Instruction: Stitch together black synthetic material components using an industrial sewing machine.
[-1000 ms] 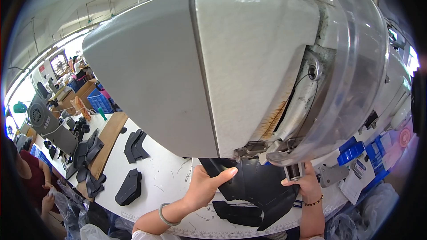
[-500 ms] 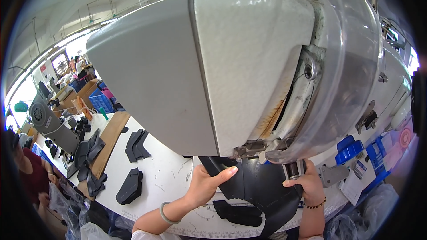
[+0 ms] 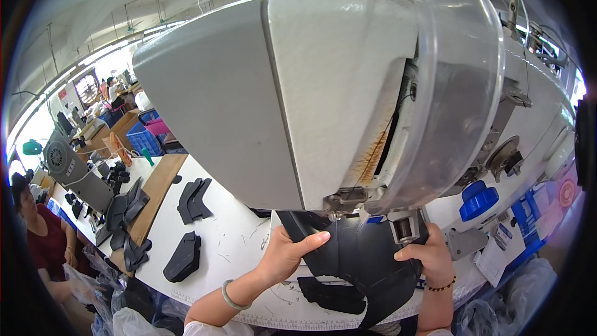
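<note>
A black leather-like shoe upper piece (image 3: 367, 252) lies under the head of a large grey sewing machine (image 3: 348, 106). My left hand (image 3: 289, 252) grips its left edge, thumb on top pointing right and the other fingers mostly hidden. At the right edge my right hand (image 3: 432, 255) holds the same piece, thumb on top beside the machine's metal presser part (image 3: 404, 227). The needle area is largely covered by the machine head. Just below the held piece, a flat black cut piece (image 3: 331, 294) lies on the white table (image 3: 230, 249).
Stacked black pieces (image 3: 194, 201) and another black stack (image 3: 182, 258) lie to the left. Beyond a wooden board (image 3: 155, 199) stands another grey machine (image 3: 74, 171). A co-worker in dark red (image 3: 50, 236) sits at far left. A blue knob-like part (image 3: 479, 200) is at right.
The machine head sits slightly differently in view, its clear cover further left, and the blue part shows more fully. My hands keep nearly the same places on the black piece.
</note>
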`<state>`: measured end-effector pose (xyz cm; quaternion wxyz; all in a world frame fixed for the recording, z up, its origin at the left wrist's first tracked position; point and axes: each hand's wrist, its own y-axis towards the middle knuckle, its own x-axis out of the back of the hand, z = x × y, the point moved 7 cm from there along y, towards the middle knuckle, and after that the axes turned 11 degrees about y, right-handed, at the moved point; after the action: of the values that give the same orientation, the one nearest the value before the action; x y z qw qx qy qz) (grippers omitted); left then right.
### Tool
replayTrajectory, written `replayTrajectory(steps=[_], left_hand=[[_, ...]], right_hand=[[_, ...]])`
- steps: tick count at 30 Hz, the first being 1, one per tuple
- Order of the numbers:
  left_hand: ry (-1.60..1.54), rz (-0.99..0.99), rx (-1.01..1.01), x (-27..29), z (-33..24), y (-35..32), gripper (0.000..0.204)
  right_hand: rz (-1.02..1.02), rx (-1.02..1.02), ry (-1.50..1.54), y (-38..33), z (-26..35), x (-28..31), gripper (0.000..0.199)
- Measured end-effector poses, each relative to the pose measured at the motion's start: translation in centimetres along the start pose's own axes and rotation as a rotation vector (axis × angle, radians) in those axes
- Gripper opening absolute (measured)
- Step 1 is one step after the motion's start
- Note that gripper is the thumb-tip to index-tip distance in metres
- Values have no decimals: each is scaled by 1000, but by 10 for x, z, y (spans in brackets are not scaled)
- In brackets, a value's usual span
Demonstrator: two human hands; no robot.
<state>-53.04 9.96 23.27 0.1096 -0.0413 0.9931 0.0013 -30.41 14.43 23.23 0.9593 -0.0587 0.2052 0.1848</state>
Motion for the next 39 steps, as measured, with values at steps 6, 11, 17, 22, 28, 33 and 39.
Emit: replayTrajectory(steps=[6, 11, 17, 22, 28, 33, 39], left_hand=[[7, -7, 7, 3, 2, -1, 17], [57, 8, -20, 1, -3, 2, 19], [122, 3, -35, -1, -10, 4, 20], [83, -16, -31, -1, -9, 3, 20], [101, -40, -19, 1, -6, 3, 19], [127, -38, -11, 2, -4, 2, 19], [106, -24, 24, 1, -3, 2, 19]], right_hand=[[-35, 65, 22, -1, 6, -8, 37], [-48, 83, 41, 1, 4, -4, 37], [-75, 79, 85, 5, 0, 1, 42], [-74, 84, 126, 9, -10, 11, 54], [-97, 99, 40, 12, -23, 33, 72], [-66, 136, 27, 9, -19, 28, 72], [-63, 215, -28, 8, -22, 33, 58]])
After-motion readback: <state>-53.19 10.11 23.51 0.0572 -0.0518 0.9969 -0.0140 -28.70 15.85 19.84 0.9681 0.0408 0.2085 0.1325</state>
